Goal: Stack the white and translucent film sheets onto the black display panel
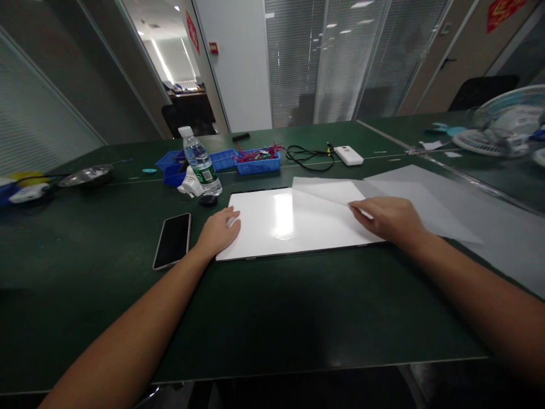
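A flat white glossy panel (pixel 276 224) lies on the dark green table (pixel 272 318). My left hand (pixel 219 230) rests on the panel's left edge with its fingers curled over it. My right hand (pixel 389 218) lies on the panel's right part, fingers pinched on the corner of a thin translucent sheet (pixel 336 190) that overlaps the panel. More translucent sheets (pixel 468 210) spread to the right of my right hand.
A black phone (pixel 172 240) lies left of the panel. Behind it stand a water bottle (pixel 202 162), a small black cap (pixel 208 200), blue bins (pixel 255 161), a black cable (pixel 309 156) and a white box (pixel 349 155). A metal dish (pixel 87 176) sits far left, a fan (pixel 506 122) far right.
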The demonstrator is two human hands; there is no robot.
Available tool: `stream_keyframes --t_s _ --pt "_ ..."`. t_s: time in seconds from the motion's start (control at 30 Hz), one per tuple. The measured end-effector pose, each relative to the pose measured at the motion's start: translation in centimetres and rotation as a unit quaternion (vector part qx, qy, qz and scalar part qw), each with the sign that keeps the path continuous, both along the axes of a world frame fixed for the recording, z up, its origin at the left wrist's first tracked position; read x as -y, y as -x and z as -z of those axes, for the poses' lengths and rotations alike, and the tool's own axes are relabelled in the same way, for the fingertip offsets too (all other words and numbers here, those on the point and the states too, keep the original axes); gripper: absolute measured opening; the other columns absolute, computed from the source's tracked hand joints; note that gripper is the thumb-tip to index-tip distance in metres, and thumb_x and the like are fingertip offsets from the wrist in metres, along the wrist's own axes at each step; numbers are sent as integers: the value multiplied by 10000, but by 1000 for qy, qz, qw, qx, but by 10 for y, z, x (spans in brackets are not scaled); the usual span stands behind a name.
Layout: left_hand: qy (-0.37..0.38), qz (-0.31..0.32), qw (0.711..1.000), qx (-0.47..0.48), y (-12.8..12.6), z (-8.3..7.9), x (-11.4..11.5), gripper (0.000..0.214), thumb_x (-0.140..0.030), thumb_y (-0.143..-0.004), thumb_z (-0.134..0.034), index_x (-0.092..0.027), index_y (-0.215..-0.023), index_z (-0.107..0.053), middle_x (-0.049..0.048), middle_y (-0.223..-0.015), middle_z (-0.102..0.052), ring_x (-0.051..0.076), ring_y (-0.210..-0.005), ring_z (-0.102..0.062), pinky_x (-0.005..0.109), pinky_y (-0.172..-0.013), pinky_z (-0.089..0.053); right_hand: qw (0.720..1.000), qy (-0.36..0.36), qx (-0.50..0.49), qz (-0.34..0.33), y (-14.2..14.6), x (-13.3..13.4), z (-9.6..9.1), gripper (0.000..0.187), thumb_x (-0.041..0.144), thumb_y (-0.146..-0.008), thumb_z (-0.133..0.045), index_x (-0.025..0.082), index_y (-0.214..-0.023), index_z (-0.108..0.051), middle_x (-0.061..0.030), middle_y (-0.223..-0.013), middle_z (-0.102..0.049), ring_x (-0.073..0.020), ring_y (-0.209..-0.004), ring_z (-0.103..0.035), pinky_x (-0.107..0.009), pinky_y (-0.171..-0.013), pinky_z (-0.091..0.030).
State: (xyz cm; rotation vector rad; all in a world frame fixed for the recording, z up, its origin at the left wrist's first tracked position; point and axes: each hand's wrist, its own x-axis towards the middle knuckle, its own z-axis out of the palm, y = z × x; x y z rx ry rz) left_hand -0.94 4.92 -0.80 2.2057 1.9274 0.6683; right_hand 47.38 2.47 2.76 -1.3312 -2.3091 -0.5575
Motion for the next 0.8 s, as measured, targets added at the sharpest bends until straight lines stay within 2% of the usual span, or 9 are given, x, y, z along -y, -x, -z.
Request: stream_keyframes --t_s 0.1,0.2,0.37,0.43,0.5,0.6,0.7,0.8 --pt "-3 0 1000 0 0 1 0 537 -389 -983 -566 -147 -1399 -804 136 -1604 -668 342 -1491 -643 478 -1313 -457 990 46 59 -122 11 2 2 368 385 -1144 -508 265 -1187 -853 -71 -1055 -861 -253 -924 -792 -372 -802 -548" --pt "-8 0 1000 1 1 1 -1 535 -390 -975 -571 -145 -1389 -805 140 -1595 -677 337 -1469 -662 472 -1304 -468 974 61 86 -202 24 6 5 371 367 -1162 -493 259 -1149 -848 -66 -1050 -859 -229 -879 -783 -364 -787 -571" --pt "-19 4 1000 6 2 3 -1 514 -386 -974 -579 -146 -1367 -808 151 -1592 -678 343 -1454 -671 494 -1301 -472 963 61 42 -259 39 11 8 366 422 -1160 -531 230 -1162 -843 -77 -1071 -854 -233 -929 -792 -368 -828 -597" --pt "-22 3 1000 7 2 4 -2 503 -381 -972 -585 -148 -1357 -811 152 -1589 -681 342 -1451 -673 490 -1305 -468 965 65 9 -255 36 8 8 370 439 -1145 -548 220 -1185 -844 -90 -1094 -853 -254 -974 -796 -396 -883 -600" --pt "-22 2 1000 5 2 4 -2 500 -383 -970 -588 -151 -1352 -812 149 -1586 -683 342 -1449 -674 487 -1306 -467 978 68 -24 -196 27 2 7 391 452 -1134 -540 219 -1213 -844 -108 -1136 -850 -285 -1037 -794 -437 -942 -594" --pt "-18 1 1000 3 2 4 -2 498 -390 -974 -582 -161 -1352 -810 141 -1591 -680 343 -1447 -674 500 -1299 -475 996 73 -51 -20 2 -13 5 491 500 -1131 -481 185 -1284 -825 -160 -1244 -827 -356 -1157 -766 -517 -1005 -581" --pt "-14 1 1000 2 2 3 -2 500 -392 -975 -577 -164 -1356 -807 134 -1596 -678 335 -1449 -672 491 -1299 -474 981 112 -46 152 -30 -26 5 574 541 -1122 -428 166 -1328 -811 -194 -1291 -807 -408 -1166 -749 -564 -966 -586" --pt "-14 2 1000 -2 2 3 -2 508 -395 -971 -574 -164 -1361 -803 132 -1598 -677 326 -1456 -667 472 -1309 -459 958 169 -47 228 -52 -34 7 570 529 -1114 -427 186 -1381 -796 -193 -1213 -822 -407 -1073 -764 -556 -909 -589"
